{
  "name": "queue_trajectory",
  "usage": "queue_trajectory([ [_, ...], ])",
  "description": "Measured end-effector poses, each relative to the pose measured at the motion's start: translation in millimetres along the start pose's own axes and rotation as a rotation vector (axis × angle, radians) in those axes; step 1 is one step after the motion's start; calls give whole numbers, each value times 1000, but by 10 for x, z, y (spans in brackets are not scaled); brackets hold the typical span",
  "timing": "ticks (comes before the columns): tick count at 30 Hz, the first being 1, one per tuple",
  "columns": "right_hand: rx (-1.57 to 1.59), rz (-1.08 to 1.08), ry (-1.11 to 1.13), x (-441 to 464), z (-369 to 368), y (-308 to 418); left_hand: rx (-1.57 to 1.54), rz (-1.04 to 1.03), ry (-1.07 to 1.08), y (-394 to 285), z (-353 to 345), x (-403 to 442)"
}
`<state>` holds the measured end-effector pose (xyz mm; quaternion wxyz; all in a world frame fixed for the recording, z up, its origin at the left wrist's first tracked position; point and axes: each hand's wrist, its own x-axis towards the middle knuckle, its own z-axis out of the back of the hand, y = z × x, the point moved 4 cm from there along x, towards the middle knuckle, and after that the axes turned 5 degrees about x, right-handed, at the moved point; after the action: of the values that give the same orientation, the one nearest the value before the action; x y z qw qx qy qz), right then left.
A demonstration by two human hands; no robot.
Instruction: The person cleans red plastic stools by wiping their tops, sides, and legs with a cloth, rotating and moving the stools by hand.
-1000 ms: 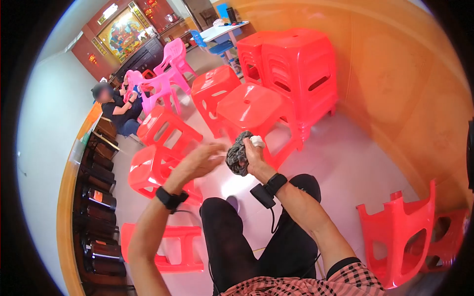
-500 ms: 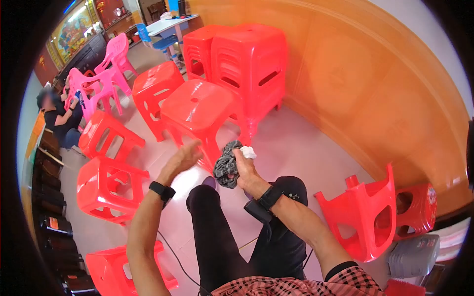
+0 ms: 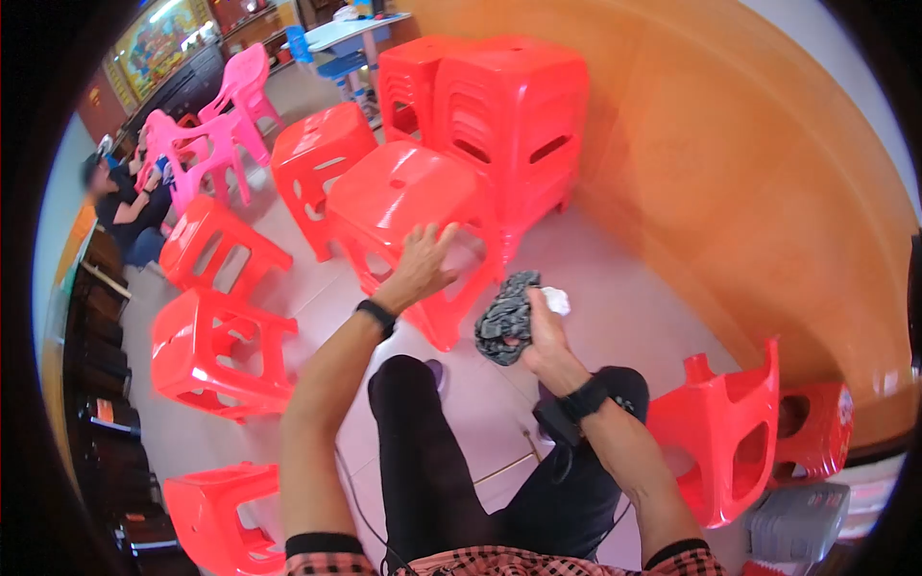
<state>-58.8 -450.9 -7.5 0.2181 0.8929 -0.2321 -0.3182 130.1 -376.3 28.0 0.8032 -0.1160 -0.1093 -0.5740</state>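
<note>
My left hand (image 3: pixel 419 268) is at the front of a red plastic stool (image 3: pixel 403 182), its fingers spread and nothing in them. Whether the fingertips touch the stool's edge, I cannot tell. The stool stands upright, right before my knees. To the right of it, my right hand (image 3: pixel 545 331) is closed around a crumpled dark grey cloth (image 3: pixel 501 317). A small white wad (image 3: pixel 555 300) pokes out on the far side of that hand; its kind is unclear.
Stacked red stools (image 3: pixel 519 125) stand by the orange wall panel (image 3: pixel 691 125). More stools (image 3: pixel 216 350) line my left; a tipped stool (image 3: pixel 715 442) and grey stacked plastic pieces (image 3: pixel 799 523) lie right. A seated person (image 3: pixel 130 206) is beside pink chairs (image 3: pixel 206 144).
My left hand has reached forward and right to the stool's front. My right hand has shifted right with the grey cloth. The view has turned slightly.
</note>
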Motion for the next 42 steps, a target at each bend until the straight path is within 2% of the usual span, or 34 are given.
queue_trajectory([
  [4, -11, 34, 88, -11, -103, 78, 143, 170, 18, 138, -404, 424],
  [7, -74, 8, 23, 43, 30, 98, 495, 208, -108, 165, -677, 570],
  [13, -74, -18, -7, 128, 144, 99, 458, 377, -26, 482, -689, 490],
  [16, -49, -13, -25, 103, 127, 96, 375, 286, -60, 678, -614, 266],
  [18, -44, 11, 25, 148, 164, 96, 444, 266, -54, 790, -486, 65],
  [20, -33, 15, -27, 185, 186, 71, 443, 318, 28, 929, -350, -197],
  [22, -32, 7, -68, 170, 204, 87, 426, 321, -47, 1087, -273, -499],
  [26, -31, -3, 94, 222, 203, 75, 445, 410, 15, 1346, -4, -1077],
  [33, -14, -34, 50, 127, 63, 49, 550, 551, -7, 1869, 210, -1948],
  [34, -16, -5, 4, 85, 97, 102, 564, 565, -9, 1907, 245, -2040],
  [38, 6, 3, 102, 169, 170, 86, 597, 648, 79, 2065, 363, -2244],
  [40, 6, -3, 121, 150, 124, 91, 453, 655, 139, 2179, 383, -2283],
  [42, -24, 36, 87, 108, 113, 135, 450, 670, 155, 2209, 453, -2195],
])
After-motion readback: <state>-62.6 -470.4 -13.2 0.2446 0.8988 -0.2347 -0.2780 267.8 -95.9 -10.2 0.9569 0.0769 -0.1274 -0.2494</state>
